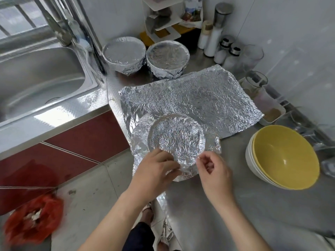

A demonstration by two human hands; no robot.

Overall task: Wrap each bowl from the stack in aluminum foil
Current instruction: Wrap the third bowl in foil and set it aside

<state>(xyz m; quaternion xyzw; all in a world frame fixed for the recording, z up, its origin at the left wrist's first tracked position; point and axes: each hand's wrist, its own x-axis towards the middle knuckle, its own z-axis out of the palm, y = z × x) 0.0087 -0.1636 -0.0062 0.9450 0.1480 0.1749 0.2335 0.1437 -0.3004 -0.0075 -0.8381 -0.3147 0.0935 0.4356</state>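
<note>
- The bowl being wrapped (176,140) sits at the near edge of the counter (253,205); its top is already under crinkled foil (139,142), which flares out loose around the sides
- The left hand (154,171) lies on the near-left rim, fingers curled and gripping a fold of that foil
- The right hand (215,173) is just to the right, fingers half curled, with thumb and forefinger seemingly pinching the foil's near edge; the contact is too small to be sure of
- The step in hand looks like tucking the loose skirt down under the rim
- It goes best in short pleats around the bowl, each pressed flat to the wall before the next, with the top kept taut so it neither sags nor tears
- Foil hangs past the counter edge here, so steady the bowl while pressing
- Two wrapped bowls (124,55) stand far, and a spare sheet (190,98) lies between them and this bowl
- The stack (282,156) waits at right, so more bowls remain
</note>
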